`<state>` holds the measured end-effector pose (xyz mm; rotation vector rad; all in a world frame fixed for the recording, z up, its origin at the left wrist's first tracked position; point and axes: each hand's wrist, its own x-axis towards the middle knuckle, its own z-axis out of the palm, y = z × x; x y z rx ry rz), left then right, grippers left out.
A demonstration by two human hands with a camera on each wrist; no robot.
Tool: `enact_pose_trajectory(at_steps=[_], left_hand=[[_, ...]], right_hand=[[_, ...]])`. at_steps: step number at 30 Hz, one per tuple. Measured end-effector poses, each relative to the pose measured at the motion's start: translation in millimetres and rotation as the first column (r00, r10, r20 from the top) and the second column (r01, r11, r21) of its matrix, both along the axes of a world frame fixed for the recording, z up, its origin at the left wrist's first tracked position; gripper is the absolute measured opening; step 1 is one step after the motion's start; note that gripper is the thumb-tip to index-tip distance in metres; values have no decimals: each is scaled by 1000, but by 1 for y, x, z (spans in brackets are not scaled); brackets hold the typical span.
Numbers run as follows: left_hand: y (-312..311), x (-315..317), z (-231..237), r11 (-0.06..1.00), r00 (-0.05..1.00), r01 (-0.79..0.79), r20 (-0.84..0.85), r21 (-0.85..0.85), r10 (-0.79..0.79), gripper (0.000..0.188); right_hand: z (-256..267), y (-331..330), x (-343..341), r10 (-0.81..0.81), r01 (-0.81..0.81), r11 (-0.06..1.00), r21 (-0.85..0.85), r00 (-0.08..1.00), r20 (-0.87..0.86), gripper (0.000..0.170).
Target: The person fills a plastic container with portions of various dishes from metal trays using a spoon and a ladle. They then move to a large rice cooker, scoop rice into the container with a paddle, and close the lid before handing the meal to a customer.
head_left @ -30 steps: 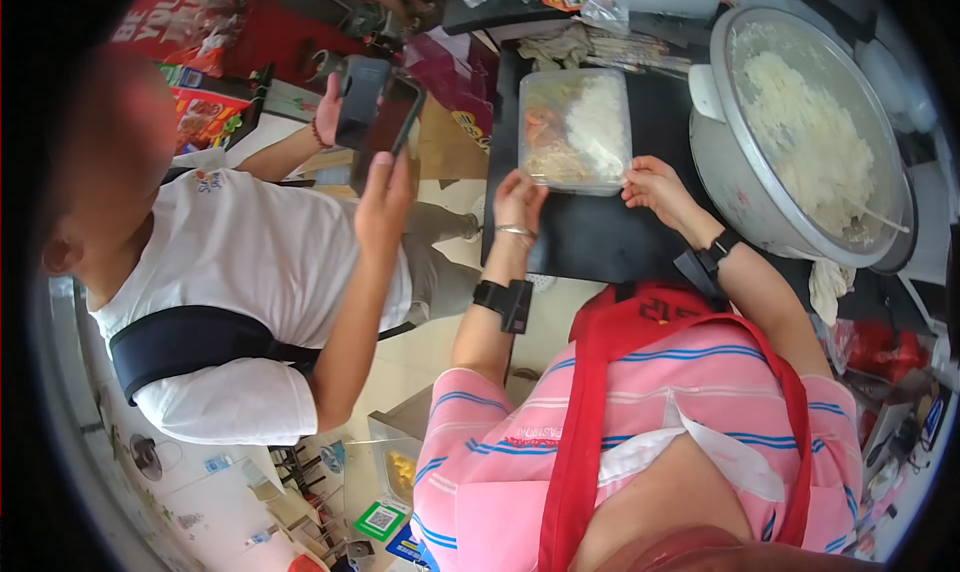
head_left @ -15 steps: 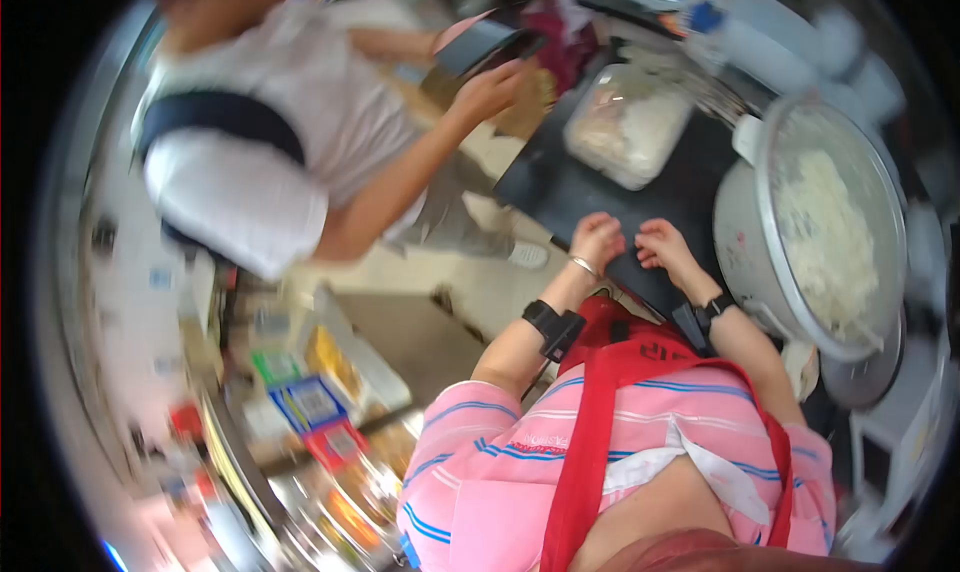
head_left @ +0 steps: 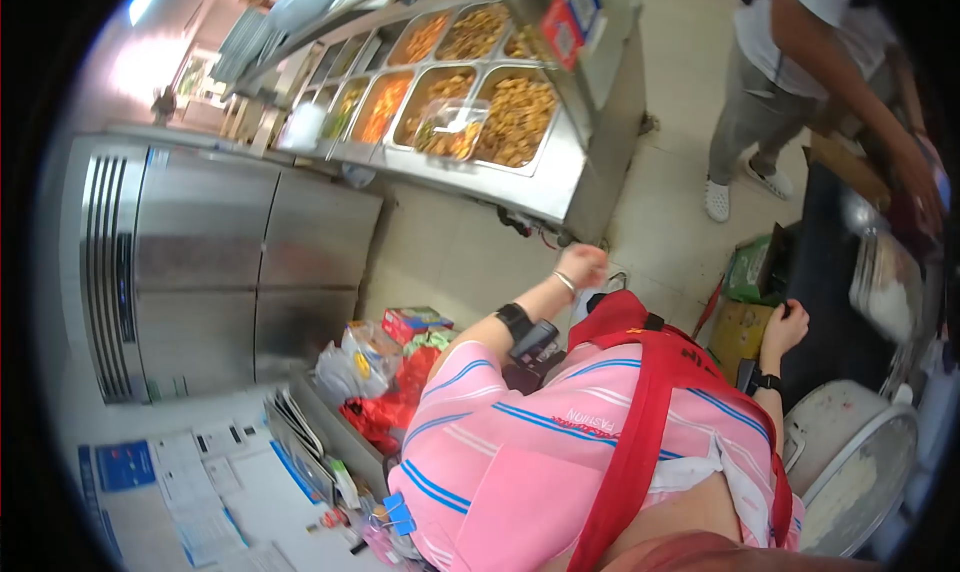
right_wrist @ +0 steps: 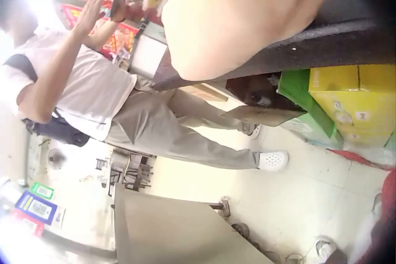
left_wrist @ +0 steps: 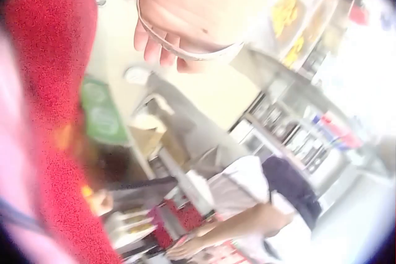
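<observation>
My left hand (head_left: 582,266), a bracelet on its wrist, hangs in the air over the floor, blurred and with nothing in it. Its palm side and loosely bent fingers (left_wrist: 162,47) show in the left wrist view. Beside the edge of the black table (head_left: 825,272) is my right hand (head_left: 787,324), fingers loosely bent and holding nothing. The right wrist view shows only part of that hand (right_wrist: 241,16). A clear box of rice (head_left: 885,292) lies on the table beyond it, blurred. The large pot (head_left: 835,432) of rice stands nearer to my body.
A steel food counter (head_left: 560,187) holds several trays of cooked food, with a clear container (head_left: 452,130) over them. A person in grey trousers (head_left: 750,102) stands beyond the table. Cartons (head_left: 740,330) sit by the table, and a steel fridge (head_left: 215,272) stands at the left.
Both hands have let go of the clear box of rice and drawn back from it. The head view has swung left, bringing the food counter and fridge into sight.
</observation>
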<state>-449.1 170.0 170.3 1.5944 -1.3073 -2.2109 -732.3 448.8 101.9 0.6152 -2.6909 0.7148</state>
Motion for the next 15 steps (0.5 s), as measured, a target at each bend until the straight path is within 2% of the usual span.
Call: enact_pose_trajectory(at_steps=[1, 3, 5, 6, 8, 10, 14, 15], left_hand=[[-21, 19, 3, 983, 984, -175, -31, -59, 174, 14], [-77, 57, 5, 906, 921, -388, -120, -172, 372, 8], [-136, 98, -9, 746, 754, -655, -174, -121, 634, 8], [-166, 119, -19, 652, 654, -753, -200, -85, 729, 8], [-211, 142, -13, 552, 557, -830, -147, -73, 817, 11], [-257, 157, -23, 544, 548, -836, -139, -71, 825, 13], [-325, 159, -41, 491, 499, -866, -132, -90, 856, 18], [-337, 159, -44, 521, 530, -848, -147, -98, 835, 22]], right_hand=[[-1, -1, -1, -19, 18, 1000, -6, 1000, -14, 16], [-1, -1, -5, -45, 45, 999, 24, 999, 4, 15], [-5, 4, -14, -89, 84, 994, 68, 993, 73, 16], [-5, 6, -20, -125, 113, 991, 76, 974, 188, 18], [-4, 11, -28, -109, 117, 993, -15, 958, 264, 21], [6, 11, -23, -93, 130, 986, -107, 949, 300, 24], [33, 3, 4, -150, 181, 981, -72, 939, 311, 24], [34, 1, 8, -155, 181, 982, -56, 940, 305, 24]])
